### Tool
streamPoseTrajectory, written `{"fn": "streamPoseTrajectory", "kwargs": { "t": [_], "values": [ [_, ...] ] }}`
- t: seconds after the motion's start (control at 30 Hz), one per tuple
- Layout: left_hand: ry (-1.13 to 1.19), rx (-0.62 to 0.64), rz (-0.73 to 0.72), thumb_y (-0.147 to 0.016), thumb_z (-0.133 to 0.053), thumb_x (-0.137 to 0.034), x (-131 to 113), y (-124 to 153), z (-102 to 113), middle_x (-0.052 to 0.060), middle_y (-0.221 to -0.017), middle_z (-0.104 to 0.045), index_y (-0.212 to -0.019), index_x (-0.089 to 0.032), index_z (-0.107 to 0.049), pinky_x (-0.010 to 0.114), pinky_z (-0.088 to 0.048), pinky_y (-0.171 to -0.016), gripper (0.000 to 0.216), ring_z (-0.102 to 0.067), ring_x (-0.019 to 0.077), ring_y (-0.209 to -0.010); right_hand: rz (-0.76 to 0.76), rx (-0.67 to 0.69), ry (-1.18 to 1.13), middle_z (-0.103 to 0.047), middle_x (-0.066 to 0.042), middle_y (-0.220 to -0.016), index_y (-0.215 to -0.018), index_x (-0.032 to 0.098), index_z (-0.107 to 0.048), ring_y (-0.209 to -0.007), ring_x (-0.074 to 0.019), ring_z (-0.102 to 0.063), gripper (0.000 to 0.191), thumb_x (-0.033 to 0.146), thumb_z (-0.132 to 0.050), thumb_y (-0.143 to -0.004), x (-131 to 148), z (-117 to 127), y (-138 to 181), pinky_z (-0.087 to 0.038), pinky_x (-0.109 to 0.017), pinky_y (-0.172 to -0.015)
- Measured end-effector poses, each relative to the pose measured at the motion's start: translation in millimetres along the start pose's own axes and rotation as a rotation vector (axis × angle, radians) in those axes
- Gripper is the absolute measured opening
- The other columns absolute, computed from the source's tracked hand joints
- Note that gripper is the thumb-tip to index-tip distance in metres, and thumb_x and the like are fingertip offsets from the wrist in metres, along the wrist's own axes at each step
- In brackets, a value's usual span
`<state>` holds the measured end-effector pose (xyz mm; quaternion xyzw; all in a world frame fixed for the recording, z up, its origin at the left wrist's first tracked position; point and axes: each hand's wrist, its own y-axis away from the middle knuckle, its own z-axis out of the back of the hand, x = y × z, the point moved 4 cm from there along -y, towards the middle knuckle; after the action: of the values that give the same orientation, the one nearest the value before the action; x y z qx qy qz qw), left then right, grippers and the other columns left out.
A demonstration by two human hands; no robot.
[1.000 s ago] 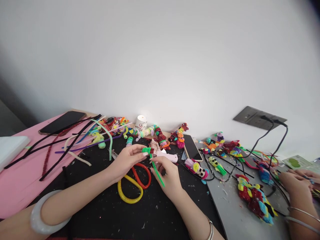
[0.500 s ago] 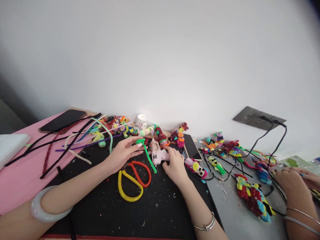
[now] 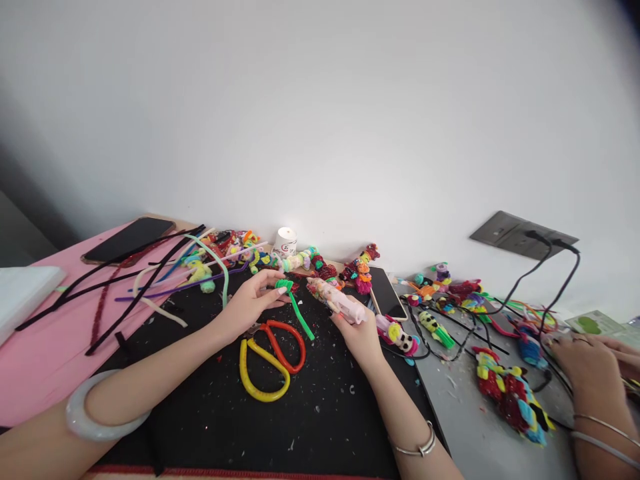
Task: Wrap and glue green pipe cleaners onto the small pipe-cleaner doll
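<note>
Between the fingertips of my left hand (image 3: pixel 255 300) is a green pipe cleaner (image 3: pixel 301 317), coiled at its top with a loose tail hanging down to the right. My right hand (image 3: pixel 357 333) is wrapped round a pale pink glue gun (image 3: pixel 345 305), its crusted nozzle end pointing left toward the green coil, a short gap away. Below my left hand lies a pair of scissors (image 3: pixel 265 367) with one yellow and one red-orange handle loop; the blades are mostly hidden under that hand.
Pipe cleaners (image 3: pixel 145 287) lie over a pink mat (image 3: pixel 30 373) at left, near a phone (image 3: pixel 129 239). Pipe-cleaner figures and a paper cup (image 3: pixel 286 241) line the wall. Another phone (image 3: pixel 387 293) sits right of centre. Cords run from a wall socket (image 3: pixel 520 235). Another person's hands (image 3: pixel 583 360) are at far right.
My right hand has lifted and turned the glue gun, which stood on the mat before. Its nozzle now points left toward the pipe cleaner. My left hand keeps its pinch.
</note>
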<state>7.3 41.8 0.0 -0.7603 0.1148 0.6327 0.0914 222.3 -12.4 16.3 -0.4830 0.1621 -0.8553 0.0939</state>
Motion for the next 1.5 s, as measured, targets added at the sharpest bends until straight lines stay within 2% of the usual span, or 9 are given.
{"fn": "streamPoseTrajectory", "kwargs": {
  "t": [0.1,0.3,0.57,0.77,1.03,1.5],
  "values": [
    [-0.020,0.015,-0.023,-0.074,-0.069,-0.031,0,-1,0,0.001,-0.091,-0.063,-0.095,-0.019,-0.058,0.036,-0.055,-0.081,0.027,-0.066,0.0162,-0.078,-0.025,0.043,-0.077,-0.070,-0.005,-0.087,-0.088,0.015,-0.066,-0.077,-0.0206,-0.064,0.016,0.017,-0.062,-0.073,-3,-3,1,-0.051,-0.030,-0.070],
    [-0.036,0.036,-0.045,-0.075,-0.068,-0.033,0,-1,0,0.001,-0.092,-0.063,-0.094,-0.019,-0.058,0.037,-0.054,-0.082,0.027,-0.067,0.0172,-0.080,-0.069,0.073,-0.057,-0.071,-0.007,-0.090,-0.091,0.013,-0.068,-0.080,-0.0226,-0.065,0.021,0.017,-0.063,-0.072,-10,-6,3,-0.052,-0.033,-0.074],
    [-0.052,0.056,-0.054,-0.077,-0.066,-0.034,0,1,-1,0.001,-0.092,-0.063,-0.096,-0.020,-0.058,0.036,-0.055,-0.082,0.025,-0.068,0.0179,-0.081,-0.092,0.082,-0.055,-0.073,-0.008,-0.092,-0.091,0.012,-0.070,-0.081,-0.0239,-0.066,0.022,0.015,-0.063,-0.071,-7,-5,2,-0.053,-0.033,-0.073],
    [-0.083,0.066,-0.061,-0.077,-0.064,-0.036,3,-1,-1,0.001,-0.092,-0.064,-0.097,-0.019,-0.058,0.038,-0.055,-0.082,0.027,-0.067,0.0178,-0.081,-0.105,0.123,-0.063,-0.071,-0.009,-0.104,-0.100,0.012,-0.070,-0.092,-0.0260,-0.066,0.028,0.014,-0.062,-0.072,-5,-7,2,-0.051,-0.034,-0.082],
    [-0.122,0.070,-0.069,-0.078,-0.064,-0.036,2,-1,-1,0.001,-0.091,-0.063,-0.097,-0.019,-0.057,0.037,-0.055,-0.080,0.026,-0.067,0.0179,-0.080,-0.115,0.133,-0.058,-0.071,-0.009,-0.106,-0.100,0.012,-0.070,-0.097,-0.0277,-0.065,0.029,0.015,-0.062,-0.072,-6,-7,2,-0.050,-0.037,-0.087],
    [-0.131,0.071,-0.078,-0.078,-0.064,-0.038,2,-1,-1,0.001,-0.091,-0.061,-0.097,-0.020,-0.057,0.038,-0.056,-0.080,0.027,-0.068,0.0180,-0.079,-0.103,0.114,-0.024,-0.071,-0.008,-0.105,-0.098,0.013,-0.070,-0.095,-0.0268,-0.065,0.028,0.015,-0.061,-0.072,-10,-6,1,-0.050,-0.035,-0.086]
  ]
}}
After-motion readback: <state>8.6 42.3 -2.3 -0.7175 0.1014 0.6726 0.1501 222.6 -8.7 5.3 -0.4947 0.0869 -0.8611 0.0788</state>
